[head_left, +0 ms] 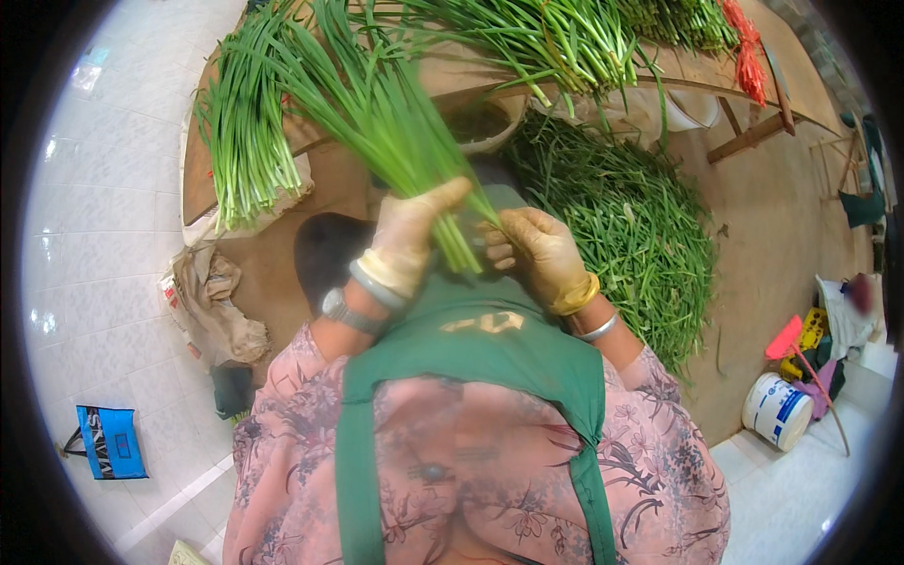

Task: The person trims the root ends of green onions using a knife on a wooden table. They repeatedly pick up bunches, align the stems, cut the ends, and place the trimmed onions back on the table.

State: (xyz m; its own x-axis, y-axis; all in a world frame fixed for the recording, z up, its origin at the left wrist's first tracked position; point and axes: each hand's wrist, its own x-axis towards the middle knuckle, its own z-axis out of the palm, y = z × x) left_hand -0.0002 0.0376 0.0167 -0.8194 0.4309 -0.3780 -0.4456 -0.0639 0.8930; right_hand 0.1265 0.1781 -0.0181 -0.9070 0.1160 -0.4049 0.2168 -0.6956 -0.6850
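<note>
Far left, a blue bag (111, 443) sits on the white tiled floor (104, 235). Moving in, the left hand (407, 240), gloved, is clamped round a bunch of green chives (377, 113), stalks fanning up over the wooden table (282, 254). Just beside it, the right hand (539, 252) pinches the bunch's lower ends. Further right, a heap of chives (621, 226), then a white bucket (776, 411).
</note>
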